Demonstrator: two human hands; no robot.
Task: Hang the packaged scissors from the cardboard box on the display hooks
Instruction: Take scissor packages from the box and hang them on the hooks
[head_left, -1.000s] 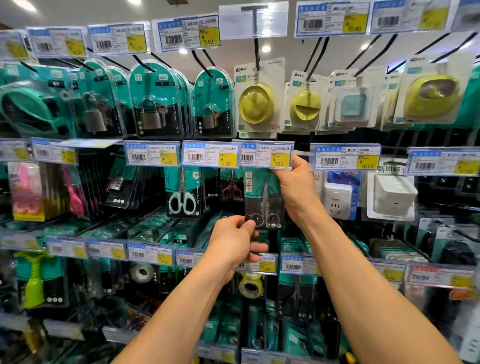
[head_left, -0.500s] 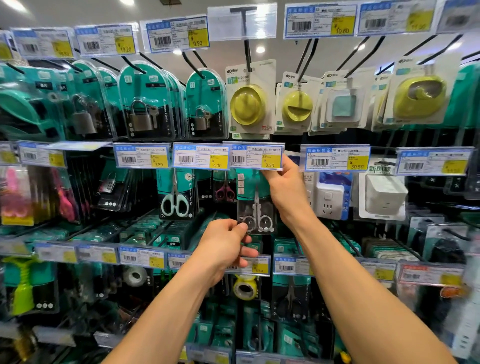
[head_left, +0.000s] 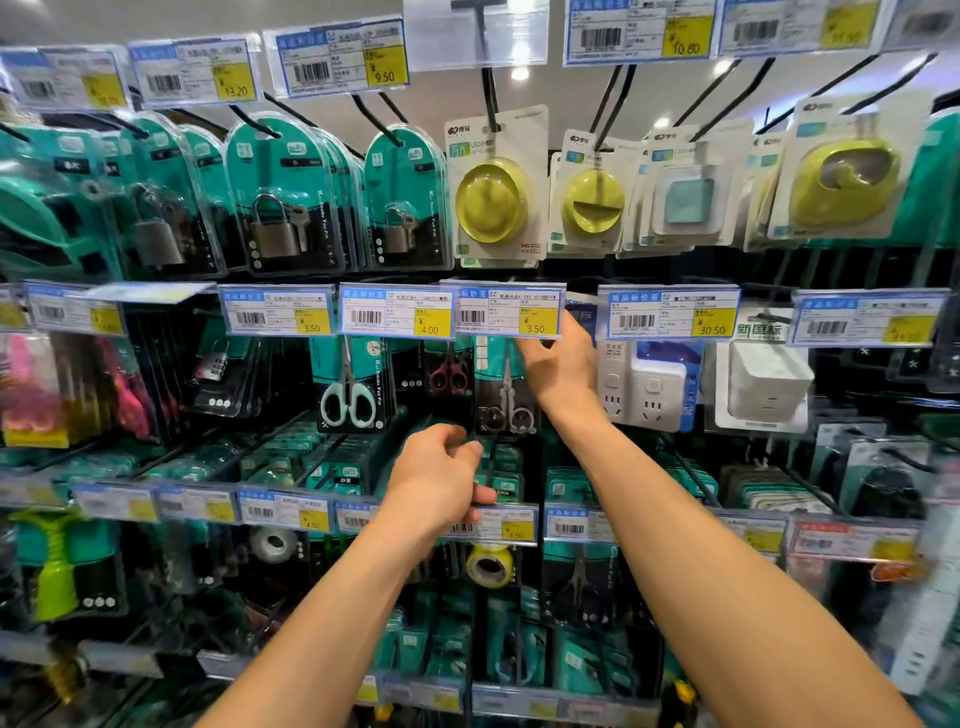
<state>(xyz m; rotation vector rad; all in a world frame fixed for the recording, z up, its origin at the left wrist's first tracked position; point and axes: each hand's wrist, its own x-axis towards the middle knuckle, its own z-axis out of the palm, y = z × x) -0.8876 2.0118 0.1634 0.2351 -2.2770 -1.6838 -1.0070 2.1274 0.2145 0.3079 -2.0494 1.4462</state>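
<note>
The packaged scissors (head_left: 506, 395) sit just left of the right hand (head_left: 563, 371), which pinches their top under the price tag (head_left: 509, 314) — seemingly seating them. Left hand (head_left: 439, 478) curls just below, grip unclear. Next — check the hidden hook caught, then release.

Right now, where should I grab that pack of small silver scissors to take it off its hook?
Probably the lower edge of the silver scissors pack, pinched front and back, coming from below. It hangs flat and face-out, its bottom free, while its top sits behind the 3.50 price tag with the right hand there.
</note>
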